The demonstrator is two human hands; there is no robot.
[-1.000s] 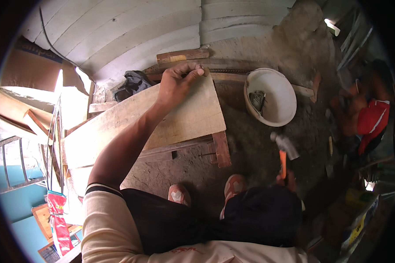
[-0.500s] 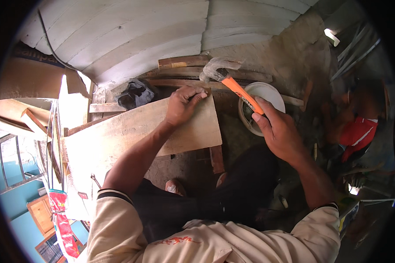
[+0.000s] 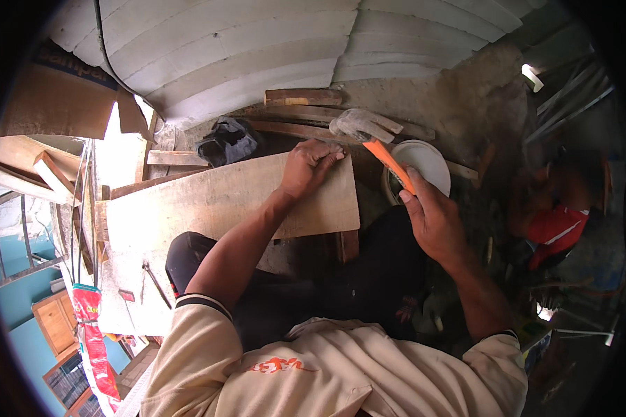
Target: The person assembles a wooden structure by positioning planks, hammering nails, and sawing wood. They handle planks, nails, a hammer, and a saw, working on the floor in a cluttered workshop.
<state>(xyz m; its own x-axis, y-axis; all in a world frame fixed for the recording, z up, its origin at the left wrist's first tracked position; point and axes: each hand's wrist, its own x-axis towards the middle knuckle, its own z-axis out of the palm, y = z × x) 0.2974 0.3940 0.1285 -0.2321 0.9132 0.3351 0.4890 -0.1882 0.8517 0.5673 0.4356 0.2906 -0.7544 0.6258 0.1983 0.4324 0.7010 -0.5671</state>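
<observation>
A claw hammer (image 3: 388,161) with an orange handle and a worn grey head is gripped in my right hand (image 3: 435,219). Its head hangs just beyond and to the right of the fingertips of my left hand (image 3: 309,167). That hand rests at the far right corner of a pale plywood board (image 3: 243,201), thumb and fingertips pinched together. Whatever lies between them is too small to make out. The board spans from the bright area at left to in front of my legs.
Several wood offcuts (image 3: 302,97) lie against the panelled wall beyond the board, beside a black plastic bag (image 3: 226,142). A white bucket (image 3: 424,167) stands behind the hammer. At right, a person in red (image 3: 560,229) is low down. A thin tool (image 3: 156,285) lies at left.
The hammer head has come slightly nearer my left fingertips, and its handle is tilted differently. The whole view has shifted a little. My left knee now shows; my feet are hidden.
</observation>
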